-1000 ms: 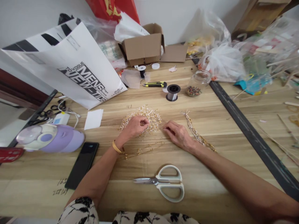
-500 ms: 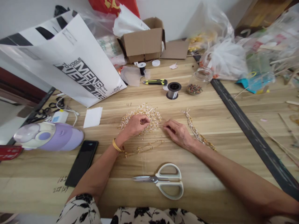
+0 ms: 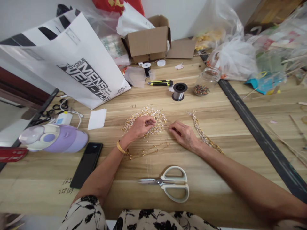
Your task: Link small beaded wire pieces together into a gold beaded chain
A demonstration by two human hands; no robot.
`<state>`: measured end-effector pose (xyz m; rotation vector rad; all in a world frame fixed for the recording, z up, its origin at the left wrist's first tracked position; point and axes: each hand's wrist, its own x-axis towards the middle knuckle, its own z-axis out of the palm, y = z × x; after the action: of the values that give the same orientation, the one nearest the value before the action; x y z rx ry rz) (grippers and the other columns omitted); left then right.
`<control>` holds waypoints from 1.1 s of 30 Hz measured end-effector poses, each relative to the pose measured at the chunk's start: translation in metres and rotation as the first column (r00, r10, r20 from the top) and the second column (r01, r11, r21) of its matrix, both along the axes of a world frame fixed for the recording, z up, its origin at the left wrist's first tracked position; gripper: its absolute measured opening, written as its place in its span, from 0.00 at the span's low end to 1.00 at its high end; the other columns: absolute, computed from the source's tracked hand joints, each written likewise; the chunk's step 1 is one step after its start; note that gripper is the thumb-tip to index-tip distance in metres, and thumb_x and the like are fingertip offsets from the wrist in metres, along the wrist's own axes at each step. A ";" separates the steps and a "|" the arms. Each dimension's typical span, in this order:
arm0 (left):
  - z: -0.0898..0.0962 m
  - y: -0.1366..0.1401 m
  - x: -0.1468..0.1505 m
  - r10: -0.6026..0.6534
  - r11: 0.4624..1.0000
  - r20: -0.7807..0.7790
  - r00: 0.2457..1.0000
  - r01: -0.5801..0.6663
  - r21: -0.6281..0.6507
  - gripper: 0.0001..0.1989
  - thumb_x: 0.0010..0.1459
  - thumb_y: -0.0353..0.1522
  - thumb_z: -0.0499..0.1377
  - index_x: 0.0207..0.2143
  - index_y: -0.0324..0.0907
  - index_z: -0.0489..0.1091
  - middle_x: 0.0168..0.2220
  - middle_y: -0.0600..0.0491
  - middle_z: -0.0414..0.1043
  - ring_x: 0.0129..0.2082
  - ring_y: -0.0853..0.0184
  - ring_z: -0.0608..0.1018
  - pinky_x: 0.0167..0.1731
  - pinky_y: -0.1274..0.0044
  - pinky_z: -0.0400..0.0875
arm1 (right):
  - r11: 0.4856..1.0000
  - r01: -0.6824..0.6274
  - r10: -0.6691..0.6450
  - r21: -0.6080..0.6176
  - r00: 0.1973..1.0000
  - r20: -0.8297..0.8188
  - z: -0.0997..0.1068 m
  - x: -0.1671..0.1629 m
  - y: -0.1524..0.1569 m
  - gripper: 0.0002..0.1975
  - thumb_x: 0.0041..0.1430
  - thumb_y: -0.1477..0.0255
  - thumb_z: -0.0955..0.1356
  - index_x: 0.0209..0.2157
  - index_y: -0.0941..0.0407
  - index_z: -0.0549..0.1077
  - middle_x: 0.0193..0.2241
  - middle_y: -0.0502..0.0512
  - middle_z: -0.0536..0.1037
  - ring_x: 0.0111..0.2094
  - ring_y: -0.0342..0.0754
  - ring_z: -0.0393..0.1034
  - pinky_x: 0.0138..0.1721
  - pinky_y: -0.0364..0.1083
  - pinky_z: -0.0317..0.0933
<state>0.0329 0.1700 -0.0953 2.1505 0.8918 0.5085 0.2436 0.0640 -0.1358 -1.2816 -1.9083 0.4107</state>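
A loose pile of small gold and clear beads (image 3: 157,115) lies on the wooden table. Over its near side is my left hand (image 3: 142,126), thumb and fingers pinched together; whatever is between them is too small to make out. To the right of the pile, my right hand (image 3: 183,134) is closed in a pinch as well, its fingertips pointing at the pile and their content unclear. A thin beaded gold strand (image 3: 150,151) lies just below the hands. Beside my right hand runs a gold and clear beaded chain (image 3: 200,132).
White-handled scissors (image 3: 165,182) lie nearest me. A phone (image 3: 86,164) and purple bottle (image 3: 64,137) are at left. Further back are a wire spool (image 3: 179,92), a yellow-black cutter (image 3: 160,83), a jar of beads (image 3: 206,80), a cardboard box (image 3: 147,43) and a white paper bag (image 3: 79,64).
The whole view has shifted slightly. Both hands stay in nearly the same places, still pinched, with only small finger movement.
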 end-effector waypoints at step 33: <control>0.002 -0.001 0.001 0.057 0.998 -0.003 0.998 -0.056 0.023 0.03 0.52 0.30 0.61 0.29 0.39 0.74 0.28 0.53 0.77 0.28 0.70 0.76 0.30 0.79 0.69 | 1.000 -0.007 0.007 -0.001 1.000 -0.013 -0.001 0.000 0.000 0.05 0.64 0.75 0.61 0.37 0.55 0.68 0.32 0.54 0.73 0.32 0.46 0.68 0.34 0.44 0.62</control>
<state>0.0338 0.1695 -0.0936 2.1524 0.9556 0.5449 0.2440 0.0642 -0.1363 -1.2703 -1.9022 0.4232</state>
